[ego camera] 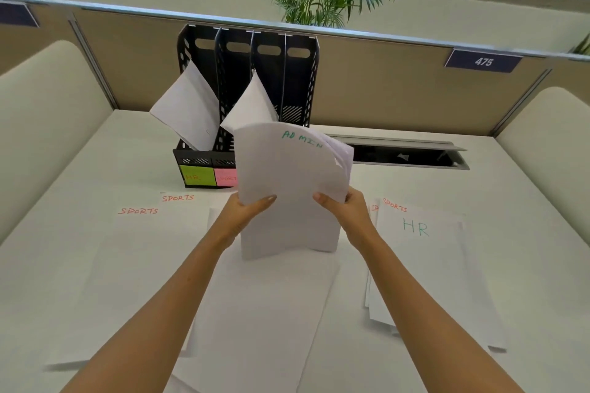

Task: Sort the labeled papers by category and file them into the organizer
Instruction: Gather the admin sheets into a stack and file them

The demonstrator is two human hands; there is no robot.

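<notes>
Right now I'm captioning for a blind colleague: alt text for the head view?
Both hands, left hand and right hand, hold an ADMIN stack upright before a black organizer; SPORTS sheets and an HR sheet lie on the desk.

1 head-worn wide-angle view, forward and down over the desk (95,265), close above both forearms.

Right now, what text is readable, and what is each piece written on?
"ADMIN": held stack
"HR": right sheet
"HR": green note
"SPORTS": left sheets
"SPORTS": sheet under HR
"475": partition plate
Pink note: partly hidden, unreadable.
</notes>
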